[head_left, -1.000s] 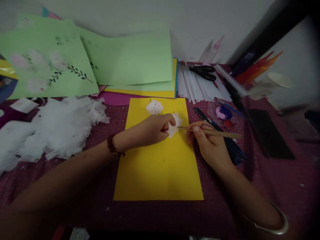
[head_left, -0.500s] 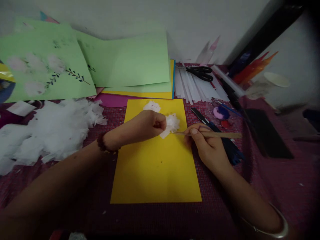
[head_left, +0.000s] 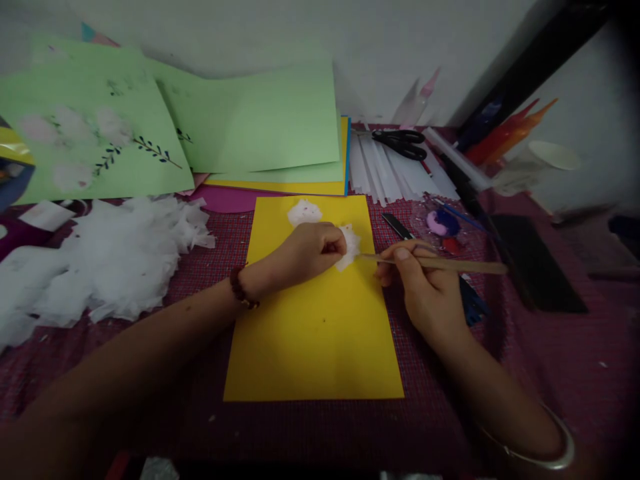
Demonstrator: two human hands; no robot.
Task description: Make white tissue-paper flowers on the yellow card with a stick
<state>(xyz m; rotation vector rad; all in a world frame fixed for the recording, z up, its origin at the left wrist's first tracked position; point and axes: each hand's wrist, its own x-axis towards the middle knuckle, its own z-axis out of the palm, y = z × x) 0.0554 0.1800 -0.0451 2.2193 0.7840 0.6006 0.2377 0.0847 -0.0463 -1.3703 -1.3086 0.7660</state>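
Note:
A yellow sheet of paper [head_left: 315, 353] lies upright before me, with two ruffled white tissue-paper flowers on its upper part. My left hand [head_left: 320, 250] is closed in a pinch at the left edge of the right-hand flower [head_left: 352, 245]; what sits between its fingertips is hidden. The other flower [head_left: 304, 212] is at the top, just beyond that hand. In my right hand [head_left: 425, 287] is a thin wooden stick [head_left: 465, 265], held like a pen. Its narrow tip points left, close to the right-hand flower's lower edge.
Cut white tissue [head_left: 120, 260] is heaped at left. Green sheets [head_left: 260, 123], one bearing flowers and painted sprigs, lean at the back. Black-handled scissors [head_left: 400, 141] lie on white strips [head_left: 383, 173]. A box cutter [head_left: 397, 225] and a paint palette [head_left: 443, 225] are at right.
My left hand has moved right, over the edge of the right-hand flower. My right hand has shifted a little right with the stick, and its tip has drawn back slightly.

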